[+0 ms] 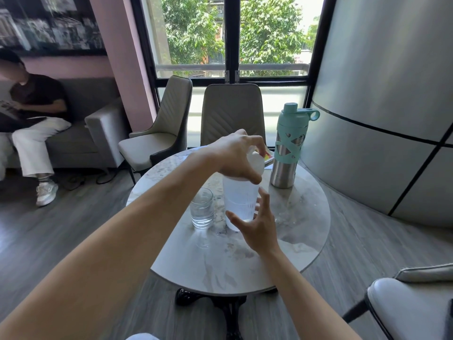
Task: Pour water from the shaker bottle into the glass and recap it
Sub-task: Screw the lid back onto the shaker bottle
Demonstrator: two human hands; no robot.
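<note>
A translucent white shaker bottle (239, 200) stands upright near the middle of the round marble table (301, 231). My left hand (236, 155) reaches over its top and grips the white lid (255, 161). My right hand (257, 222) is in front of the bottle's lower body, fingers spread, close to it or just touching it. Just left of the bottle stands a clear glass (202, 208) with water in it. Part of the bottle's lower front is hidden by my right hand.
A steel bottle with a teal sleeve and cap (289, 146) stands at the table's far right. A small coloured card (267, 157) lies behind the shaker. Grey chairs (231, 114) stand beyond the table, another at the lower right (411, 303). A person sits on a sofa at the left (34, 114).
</note>
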